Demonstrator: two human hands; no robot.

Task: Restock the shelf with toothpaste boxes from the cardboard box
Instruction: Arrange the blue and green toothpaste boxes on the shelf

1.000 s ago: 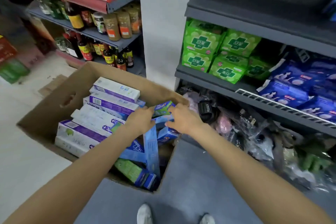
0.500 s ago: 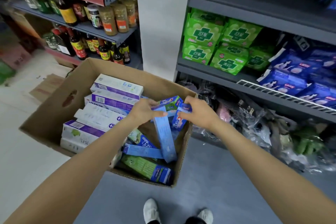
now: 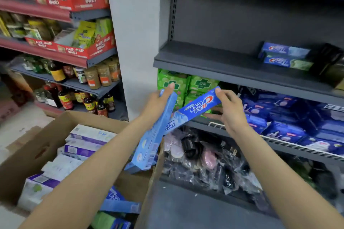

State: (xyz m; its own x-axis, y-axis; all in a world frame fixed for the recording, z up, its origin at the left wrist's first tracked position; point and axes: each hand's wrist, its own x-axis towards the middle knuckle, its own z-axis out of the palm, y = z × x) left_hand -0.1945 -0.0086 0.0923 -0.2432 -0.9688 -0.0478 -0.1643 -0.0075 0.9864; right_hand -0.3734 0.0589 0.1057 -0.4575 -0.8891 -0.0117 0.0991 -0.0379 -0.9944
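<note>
Head view: left hand [image 3: 158, 102] grips one blue toothpaste box [image 3: 150, 135], right hand [image 3: 229, 109] pinches another [image 3: 197, 108]; lift both toward one o'clock, probably beside the shelf [image 3: 204, 65] stack [image 3: 284, 57], laid flat.

Just behind the fingers, green packets [image 3: 174, 82] with cross logos sit stacked on a shelf level, with blue packets [image 3: 283, 115] further right. Below the fingers lies a heap of dark and pink items in clear wrapping [image 3: 201, 156]. Far left of the fingers, sauce bottles [image 3: 65, 98], brown jars [image 3: 100, 75] and red display trays [image 3: 74, 0] fill other racks.
</note>
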